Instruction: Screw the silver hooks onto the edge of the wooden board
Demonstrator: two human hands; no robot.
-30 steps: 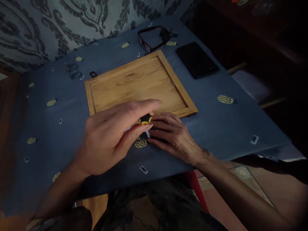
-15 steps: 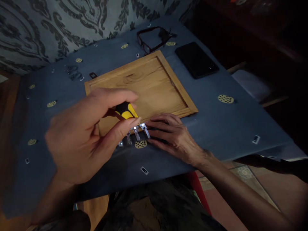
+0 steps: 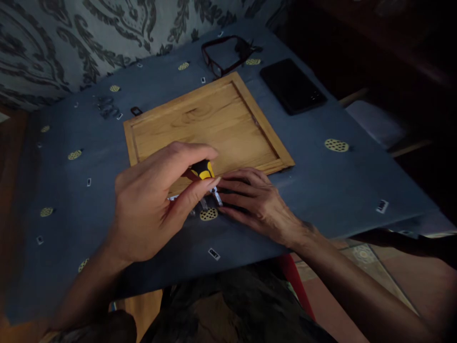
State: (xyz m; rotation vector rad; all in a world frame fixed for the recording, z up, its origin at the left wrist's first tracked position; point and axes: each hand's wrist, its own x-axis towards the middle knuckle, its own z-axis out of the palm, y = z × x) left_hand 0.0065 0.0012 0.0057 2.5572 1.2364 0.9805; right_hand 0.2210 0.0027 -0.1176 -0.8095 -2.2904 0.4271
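My left hand (image 3: 150, 205) is closed around the stubby yellow-and-black handle of a screwdriver (image 3: 203, 170), gripped between thumb and fingers. Its tip is hidden behind my thumb, over the near edge of a wooden framed panel (image 3: 200, 119) that lies on the table. Along that edge sits a row of small metal clips (image 3: 218, 197), partly covered by my left hand. My right hand (image 3: 255, 197) lies with fingers stretched out, its fingertips at the panel's near edge, right beside the rightmost clip.
The table has a blue patterned cloth (image 3: 332, 190). Beyond the panel lie eyeglasses (image 3: 223, 71) and a black phone (image 3: 293, 86). A small dark metal piece (image 3: 136, 111) is by the panel's far left corner. A patterned curtain (image 3: 107, 38) hangs behind.
My left hand has moved right and lower with the screwdriver, bringing it over the rightmost clip and covering more of the clips. My right hand has stayed in place.
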